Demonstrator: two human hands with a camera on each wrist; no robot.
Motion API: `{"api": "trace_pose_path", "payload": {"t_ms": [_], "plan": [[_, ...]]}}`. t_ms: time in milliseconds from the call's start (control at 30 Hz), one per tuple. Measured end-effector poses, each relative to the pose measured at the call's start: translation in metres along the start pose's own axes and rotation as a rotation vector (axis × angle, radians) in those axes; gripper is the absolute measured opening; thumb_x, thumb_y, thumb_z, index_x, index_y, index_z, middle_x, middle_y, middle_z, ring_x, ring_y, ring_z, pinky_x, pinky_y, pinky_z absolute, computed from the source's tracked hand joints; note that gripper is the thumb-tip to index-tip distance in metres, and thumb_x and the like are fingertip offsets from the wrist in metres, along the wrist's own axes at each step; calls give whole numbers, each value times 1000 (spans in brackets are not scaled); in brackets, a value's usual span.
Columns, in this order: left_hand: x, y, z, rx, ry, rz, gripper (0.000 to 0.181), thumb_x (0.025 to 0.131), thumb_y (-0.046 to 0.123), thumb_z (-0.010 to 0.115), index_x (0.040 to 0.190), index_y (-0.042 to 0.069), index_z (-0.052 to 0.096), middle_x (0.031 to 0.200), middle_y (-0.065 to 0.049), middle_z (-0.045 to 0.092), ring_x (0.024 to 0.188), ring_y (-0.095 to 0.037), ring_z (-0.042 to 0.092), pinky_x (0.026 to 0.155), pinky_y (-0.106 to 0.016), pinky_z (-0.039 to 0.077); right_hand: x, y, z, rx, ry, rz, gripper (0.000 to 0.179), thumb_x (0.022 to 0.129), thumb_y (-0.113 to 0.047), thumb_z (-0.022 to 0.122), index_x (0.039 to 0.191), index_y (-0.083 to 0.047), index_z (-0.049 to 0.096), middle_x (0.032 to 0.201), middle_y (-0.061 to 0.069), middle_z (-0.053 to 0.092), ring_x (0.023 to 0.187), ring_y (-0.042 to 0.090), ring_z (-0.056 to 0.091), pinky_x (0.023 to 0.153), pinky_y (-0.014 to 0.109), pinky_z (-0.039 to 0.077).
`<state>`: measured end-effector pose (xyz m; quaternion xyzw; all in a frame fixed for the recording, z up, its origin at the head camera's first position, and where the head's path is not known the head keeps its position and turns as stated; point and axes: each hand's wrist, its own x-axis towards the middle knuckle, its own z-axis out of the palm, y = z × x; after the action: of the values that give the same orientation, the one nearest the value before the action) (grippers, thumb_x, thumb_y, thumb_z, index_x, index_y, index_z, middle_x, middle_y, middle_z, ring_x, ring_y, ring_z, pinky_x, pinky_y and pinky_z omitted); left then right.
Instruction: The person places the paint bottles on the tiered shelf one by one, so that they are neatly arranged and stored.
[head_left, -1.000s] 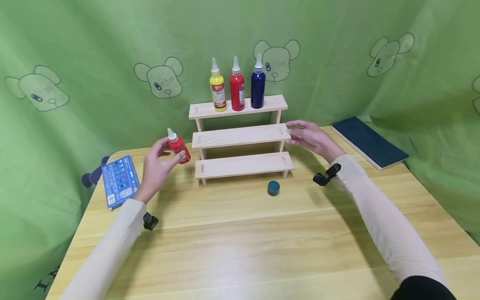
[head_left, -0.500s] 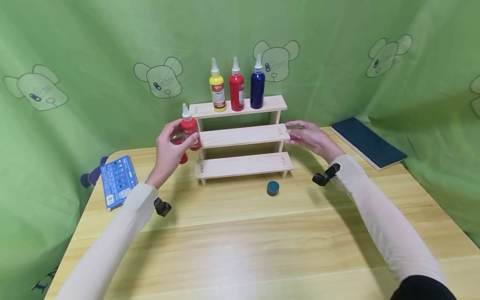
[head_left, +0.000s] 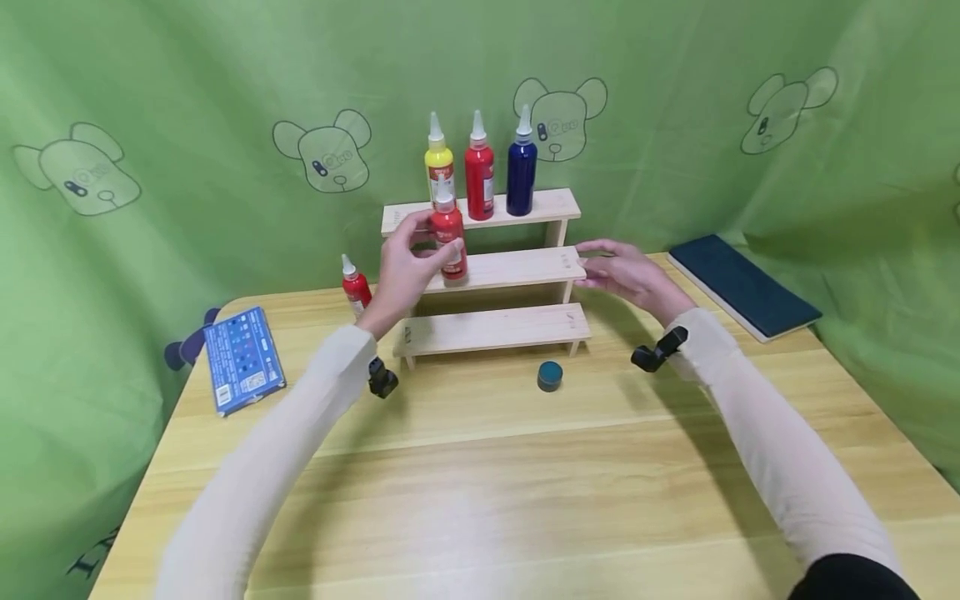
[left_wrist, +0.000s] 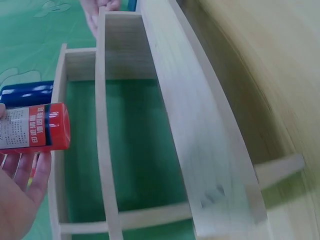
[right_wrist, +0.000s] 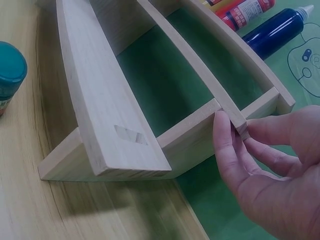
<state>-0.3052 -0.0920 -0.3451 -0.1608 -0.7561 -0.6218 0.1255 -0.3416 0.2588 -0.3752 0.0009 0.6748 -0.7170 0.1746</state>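
Observation:
My left hand (head_left: 405, 267) grips a red squeeze bottle of paint (head_left: 449, 237) by its sides, upright, at the middle tier of a three-tier wooden shelf (head_left: 491, 329). Whether its base touches the board, I cannot tell. In the left wrist view the bottle's red base (left_wrist: 60, 126) shows beyond the fingers. My right hand (head_left: 626, 271) pinches the right end of the middle board, thumb and fingers about its edge in the right wrist view. On the top tier stand a yellow bottle (head_left: 438, 158), partly hidden, another red bottle (head_left: 479, 179) and a dark blue bottle (head_left: 522, 175).
One more red bottle (head_left: 356, 286) stands on the table left of the shelf, partly behind my left wrist. A small teal-lidded jar (head_left: 550, 376) sits in front. A blue box (head_left: 245, 358) lies far left, a dark notebook (head_left: 742, 283) far right. Green curtain (head_left: 225, 67) hangs behind.
My left hand has lifted the red bottle from left of the shelf and carried it rightward to the middle tier, revealing another red bottle behind. The right hand has stayed at the board's end.

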Motion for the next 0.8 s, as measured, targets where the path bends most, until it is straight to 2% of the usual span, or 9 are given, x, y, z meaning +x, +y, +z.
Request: {"api": "trace_pose_path", "payload": {"t_ms": [233, 433, 633, 800], "plan": [[11, -9, 30, -8, -16, -2, 54, 94, 13, 80, 142, 3, 58, 131, -16, 67, 117, -26, 65, 97, -34, 60, -1, 1, -2, -36, 17, 0, 46, 106, 3, 52, 151, 1, 41, 101, 6, 66, 82, 13, 72, 85, 23, 63], [19, -6, 48, -33, -25, 11, 52, 94, 12, 79, 141, 2, 59, 132, -16, 68, 117, -27, 67, 96, -32, 61, 1, -1, 0, -15, -6, -15, 38, 105, 4, 53, 143, -3, 48, 101, 6, 67, 82, 14, 72, 86, 24, 63], [25, -2, 68, -25, -49, 9, 54, 93, 11, 80, 143, 4, 59, 130, -15, 68, 115, -25, 67, 95, -28, 61, 0, -4, 3, -1, -22, -7, 50, 105, 4, 53, 153, 2, 37, 103, 7, 66, 83, 14, 71, 86, 23, 63], [31, -5, 83, 0, -79, 13, 53, 94, 11, 80, 143, 4, 59, 129, -16, 68, 117, -26, 67, 104, -37, 58, 1, -3, 2, -35, -4, 13, 49, 106, 3, 53, 153, 1, 38, 105, 6, 65, 85, 14, 71, 90, 24, 62]]}}
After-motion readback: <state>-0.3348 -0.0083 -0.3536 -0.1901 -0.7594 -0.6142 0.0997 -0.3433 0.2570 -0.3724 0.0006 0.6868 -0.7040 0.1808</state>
